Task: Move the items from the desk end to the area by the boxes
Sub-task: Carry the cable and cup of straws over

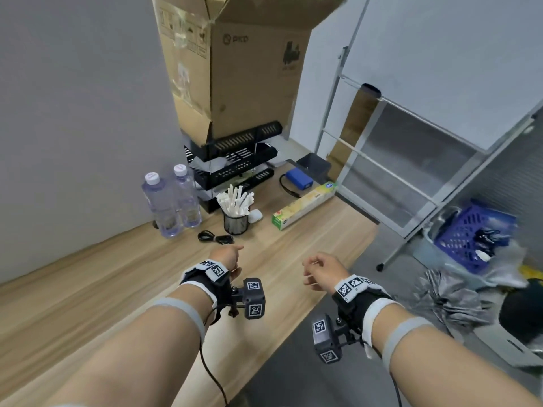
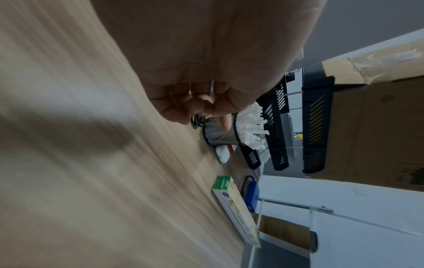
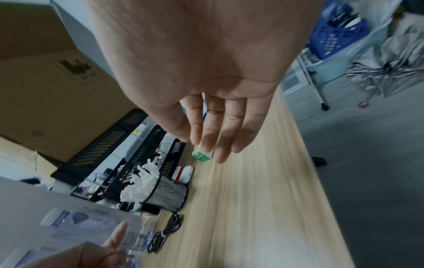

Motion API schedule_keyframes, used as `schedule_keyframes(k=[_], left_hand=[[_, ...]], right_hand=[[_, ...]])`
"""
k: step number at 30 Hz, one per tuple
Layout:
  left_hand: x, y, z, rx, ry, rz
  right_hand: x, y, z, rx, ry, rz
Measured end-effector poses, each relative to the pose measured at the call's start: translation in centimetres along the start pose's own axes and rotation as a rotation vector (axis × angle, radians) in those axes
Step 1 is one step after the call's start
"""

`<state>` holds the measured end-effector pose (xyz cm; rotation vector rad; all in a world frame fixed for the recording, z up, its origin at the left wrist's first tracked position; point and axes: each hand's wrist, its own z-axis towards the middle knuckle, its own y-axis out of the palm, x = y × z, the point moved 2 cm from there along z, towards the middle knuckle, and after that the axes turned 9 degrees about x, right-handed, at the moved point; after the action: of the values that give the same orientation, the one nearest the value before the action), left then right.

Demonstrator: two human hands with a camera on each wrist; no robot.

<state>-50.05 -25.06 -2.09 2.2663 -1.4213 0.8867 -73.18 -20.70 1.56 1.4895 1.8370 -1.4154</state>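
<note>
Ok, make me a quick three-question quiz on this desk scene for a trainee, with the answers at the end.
1. True or false: the right hand is holding the long green and yellow box.
2. What fills the black mesh cup: A) white sticks, B) pens, C) scissors?
3. How many clear water bottles stand near the wall?

Key: 1. False; both the right hand and the left hand hover above the desk, holding nothing. 2. A. 3. Two, side by side.

Blue crate (image 1: 467,239); black mesh cup (image 1: 236,224); green-ended yellow box (image 1: 302,205)
</note>
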Motion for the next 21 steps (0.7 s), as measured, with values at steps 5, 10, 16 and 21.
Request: schedule_keyframes(k=[5,10,16,21], left_hand=[[1.0,-0.3,4.4,0.129,-0.003,0.064],[1.8,0.5,8.4,0.202,0.024,0.076],[3.3,3.3,11.9,0.353,0.062,0.163],[2.1,4.1,14.3,0.562,0.07,0.412]], right_hand=[[-2.4,3.4,6.3,-0.156,0.001,-0.055],[-5.4,7.4,13.9,-0.335,-0.025,-0.079],[-8.7,12.0,22.1,-0.526,0.059,-0.09],[-9.4,14.9,25.0,-0.612,0.04,-0.135]])
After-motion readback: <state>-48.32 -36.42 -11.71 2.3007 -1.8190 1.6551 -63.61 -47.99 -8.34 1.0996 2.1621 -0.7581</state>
